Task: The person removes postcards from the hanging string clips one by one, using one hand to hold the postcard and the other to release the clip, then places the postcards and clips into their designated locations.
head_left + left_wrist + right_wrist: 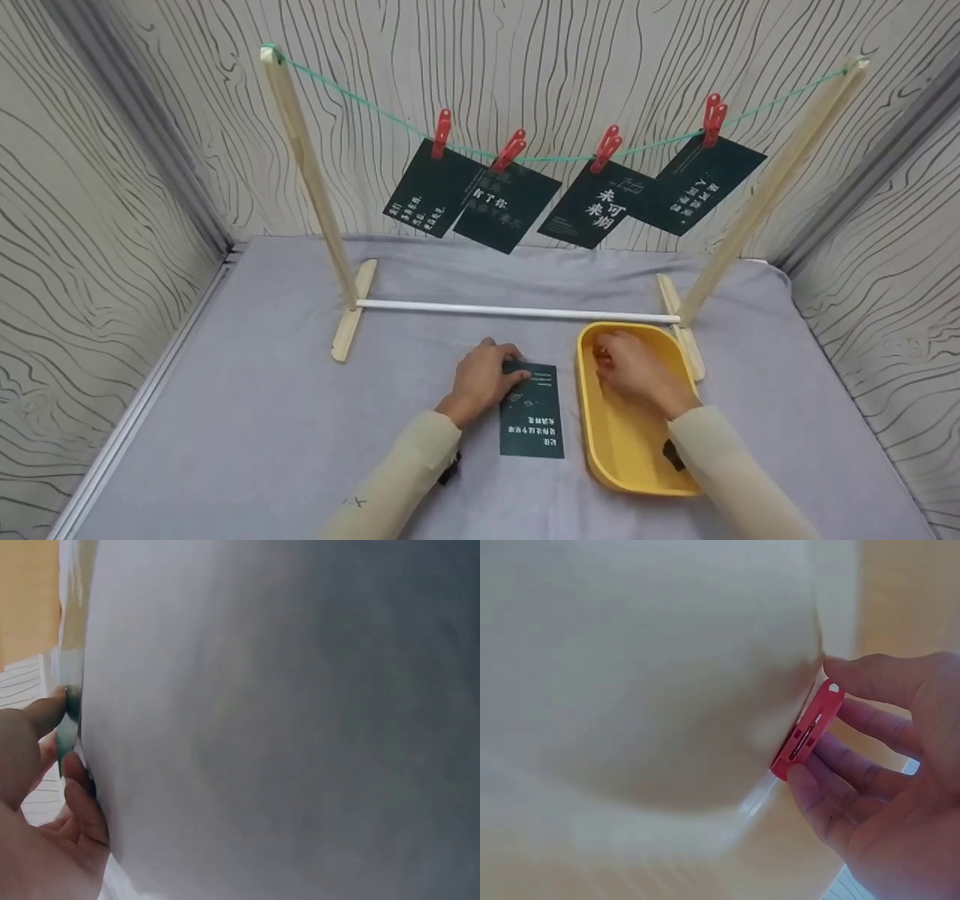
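Observation:
My left hand (482, 379) is at the upper left corner of a dark green printed card (531, 420) on the grey cloth. Its thumb lies over the card's top, with the other fingers curled at the edge, pinching it. Inside a yellow plastic tray (587, 420), my right hand (636, 369) reaches down near the far end. The right wrist view shows its fingers and thumb gripping a red clothespin (810, 731) low against the tray's surface. In the head view that clothespin is hidden behind the hand.
Behind both hands stands a wooden frame with a left post (311, 169), a right post (772, 195) and a white crossbar (517, 310). A sagging green string (360, 99) carries several dark cards (589, 214) held by red clothespins (442, 135). Patterned walls (105, 247) enclose the table.

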The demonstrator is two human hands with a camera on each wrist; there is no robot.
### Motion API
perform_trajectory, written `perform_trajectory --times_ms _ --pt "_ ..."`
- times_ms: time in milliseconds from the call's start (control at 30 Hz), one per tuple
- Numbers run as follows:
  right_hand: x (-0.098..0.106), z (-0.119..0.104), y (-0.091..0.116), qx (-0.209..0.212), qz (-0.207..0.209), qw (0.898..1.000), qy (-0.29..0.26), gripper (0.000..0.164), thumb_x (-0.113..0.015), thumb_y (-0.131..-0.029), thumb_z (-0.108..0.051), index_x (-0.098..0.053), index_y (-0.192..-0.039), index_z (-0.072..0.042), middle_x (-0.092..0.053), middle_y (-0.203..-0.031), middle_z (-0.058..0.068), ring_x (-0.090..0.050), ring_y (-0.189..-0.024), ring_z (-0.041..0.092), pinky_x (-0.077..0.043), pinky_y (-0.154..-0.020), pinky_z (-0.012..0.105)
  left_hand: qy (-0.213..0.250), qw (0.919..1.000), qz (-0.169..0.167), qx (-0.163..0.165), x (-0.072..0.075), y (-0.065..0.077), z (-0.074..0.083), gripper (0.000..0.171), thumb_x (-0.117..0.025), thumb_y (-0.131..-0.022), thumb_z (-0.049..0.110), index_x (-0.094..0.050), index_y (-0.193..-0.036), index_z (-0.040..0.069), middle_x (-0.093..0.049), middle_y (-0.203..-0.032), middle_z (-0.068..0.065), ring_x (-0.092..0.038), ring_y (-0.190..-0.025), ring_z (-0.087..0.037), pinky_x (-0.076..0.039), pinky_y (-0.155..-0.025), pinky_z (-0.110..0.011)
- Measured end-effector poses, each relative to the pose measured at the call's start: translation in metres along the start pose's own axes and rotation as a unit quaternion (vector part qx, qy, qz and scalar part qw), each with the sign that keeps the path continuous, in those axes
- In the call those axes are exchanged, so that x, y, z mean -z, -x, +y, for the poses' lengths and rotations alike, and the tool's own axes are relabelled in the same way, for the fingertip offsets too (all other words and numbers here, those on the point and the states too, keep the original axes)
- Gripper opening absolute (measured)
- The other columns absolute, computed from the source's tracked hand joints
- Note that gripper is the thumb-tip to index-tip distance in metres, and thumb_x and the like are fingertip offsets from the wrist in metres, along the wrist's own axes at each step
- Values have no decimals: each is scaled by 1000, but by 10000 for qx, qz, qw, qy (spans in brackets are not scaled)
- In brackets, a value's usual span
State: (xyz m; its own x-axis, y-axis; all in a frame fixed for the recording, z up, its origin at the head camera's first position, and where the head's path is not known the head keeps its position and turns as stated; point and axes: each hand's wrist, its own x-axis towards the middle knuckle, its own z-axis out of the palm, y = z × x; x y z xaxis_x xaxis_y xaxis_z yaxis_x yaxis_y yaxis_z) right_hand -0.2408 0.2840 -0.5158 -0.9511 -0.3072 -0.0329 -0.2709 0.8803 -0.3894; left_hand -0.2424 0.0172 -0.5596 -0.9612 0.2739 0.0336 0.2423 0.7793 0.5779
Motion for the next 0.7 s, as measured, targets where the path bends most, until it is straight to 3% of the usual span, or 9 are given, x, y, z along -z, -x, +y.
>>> perform_trajectory --times_ms 233,433,567,700 --pt "-2 0 0 -71 17 9999 -130 21 -70 -90 1 -70 -111 -2 -70 -102 11 -61 -94 27 -58 -90 45 -50 9999 -57 80 -1 1 1 30 -80 -94 39 -78 -116 19 -66 -103 -2 -57 -82 -11 -53 -77 -33" --pt "-5 1 6 -280 149 9992 -244 22 -68 -92 3 -69 -113 -1 -70 -107 14 -63 -98 28 -60 -96 49 -96 9998 -154 127 -3 1 2 31 -78 -95 38 -75 -121 21 -71 -109 -1 -59 -85 -10 -55 -80 -33" --pt "-6 0 9 -415 281 9982 -336 25 -66 -92 5 -69 -116 0 -69 -108 14 -61 -98 28 -59 -96 48 -18 9998 -73 185 -5 1 3 32 -79 -94 37 -74 -122 22 -68 -113 -4 -61 -89 -13 -57 -83 -37" --pt "-6 -1 9 -245 491 9984 -156 23 -65 -90 7 -69 -112 3 -69 -103 15 -59 -96 30 -57 -94 48 -29 9999 88 119 -4 3 3 30 -82 -93 36 -76 -118 21 -61 -110 -7 -63 -89 -16 -58 -82 -38"
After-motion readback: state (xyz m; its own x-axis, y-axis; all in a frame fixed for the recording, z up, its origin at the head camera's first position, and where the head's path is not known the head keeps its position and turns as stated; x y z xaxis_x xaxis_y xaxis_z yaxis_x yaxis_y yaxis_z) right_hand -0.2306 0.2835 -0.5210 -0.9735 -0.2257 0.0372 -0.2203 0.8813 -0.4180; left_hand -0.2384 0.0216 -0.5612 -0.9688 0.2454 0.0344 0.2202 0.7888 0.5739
